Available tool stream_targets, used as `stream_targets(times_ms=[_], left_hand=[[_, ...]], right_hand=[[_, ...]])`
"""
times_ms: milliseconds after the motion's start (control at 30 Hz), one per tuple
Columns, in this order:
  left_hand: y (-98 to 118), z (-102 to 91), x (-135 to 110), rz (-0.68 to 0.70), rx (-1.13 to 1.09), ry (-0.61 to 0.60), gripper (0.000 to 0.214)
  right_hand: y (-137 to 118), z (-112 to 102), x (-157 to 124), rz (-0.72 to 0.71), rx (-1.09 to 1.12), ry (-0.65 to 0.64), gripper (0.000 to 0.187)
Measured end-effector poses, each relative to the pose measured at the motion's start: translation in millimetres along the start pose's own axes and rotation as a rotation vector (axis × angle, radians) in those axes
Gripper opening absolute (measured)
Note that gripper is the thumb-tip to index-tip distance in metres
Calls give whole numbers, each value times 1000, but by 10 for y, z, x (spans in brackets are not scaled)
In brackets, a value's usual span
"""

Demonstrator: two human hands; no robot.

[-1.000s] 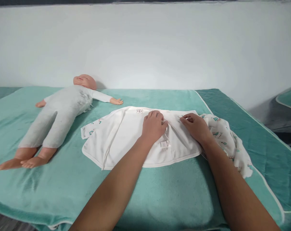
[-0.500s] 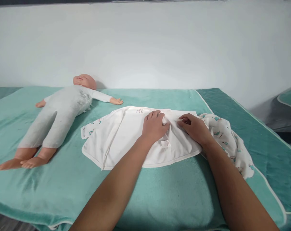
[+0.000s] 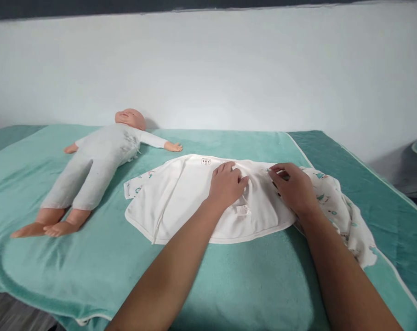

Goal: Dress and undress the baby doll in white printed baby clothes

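A white baby shirt (image 3: pixel 187 197) lies spread with its pale inner side up, and patterned cloth shows at its left cuff. My left hand (image 3: pixel 227 184) rests on the middle of the shirt, fingers bent over the cloth and a fold gathered at the thumb. Near the top edge, on the right side of the shirt, my right hand (image 3: pixel 294 186) pinches the fabric between thumb and fingers. A printed sleeve (image 3: pixel 332 202) lies bunched beyond my right wrist, partly hidden by the forearm. Below my left hand a small tag (image 3: pixel 242 210) shows on the cloth.
A baby doll (image 3: pixel 103 147) with a white cloth body lies on its back at the left, one arm stretched toward the shirt. Under everything is a green blanket (image 3: pixel 256 280), over a darker green cover (image 3: pixel 374 193). A white wall (image 3: pixel 208 73) stands behind.
My right hand has shifted slightly right along the shirt's upper edge, its fingers still on the cloth. My left hand stays at nearly the same spot on the shirt. The view has moved a little left.
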State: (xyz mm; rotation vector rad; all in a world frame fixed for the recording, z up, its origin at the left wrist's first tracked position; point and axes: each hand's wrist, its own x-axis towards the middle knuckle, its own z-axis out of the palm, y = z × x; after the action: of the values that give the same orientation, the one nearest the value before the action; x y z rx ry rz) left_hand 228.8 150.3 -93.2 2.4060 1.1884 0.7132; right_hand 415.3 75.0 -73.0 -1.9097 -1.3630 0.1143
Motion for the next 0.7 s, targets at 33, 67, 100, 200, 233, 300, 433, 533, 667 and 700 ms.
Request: stream_targets(times_ms=[33,67,100,200,233,300,433,533,667,700], left_hand=[[1,-4,6,-5,-10,11,31],[2,-9,11,-14,-27,26,28],[3,-17,15,-25,-49,48,24],[-1,-51,15,-70,-155,156,14],[-8,-67,10,-90,-198,205,11],[-39,-108,-8,-138,-285,320,13],[-193,-231,-45,-252,-385,546,27],[-368,-321,-51,-318,-298,521,32],[-570,-357,-63,-265,-3,197,35],[-607,-356,-75,-234,57,134,38]], right_hand=[[-40,-20,-17,-9,43,19,19],[-90,-35,-34,-22,81,30,21],[-153,-42,-50,-46,111,27,22],[-415,23,-77,-186,128,-52,29],[-519,82,-76,-245,117,-89,32],[-724,261,-57,-347,94,-158,38],[-952,756,-20,-407,-5,-226,49],[-931,1043,-52,-407,-246,-355,55],[-874,1144,-103,-403,-469,-423,60],[-877,1140,-106,-404,-495,-427,61]])
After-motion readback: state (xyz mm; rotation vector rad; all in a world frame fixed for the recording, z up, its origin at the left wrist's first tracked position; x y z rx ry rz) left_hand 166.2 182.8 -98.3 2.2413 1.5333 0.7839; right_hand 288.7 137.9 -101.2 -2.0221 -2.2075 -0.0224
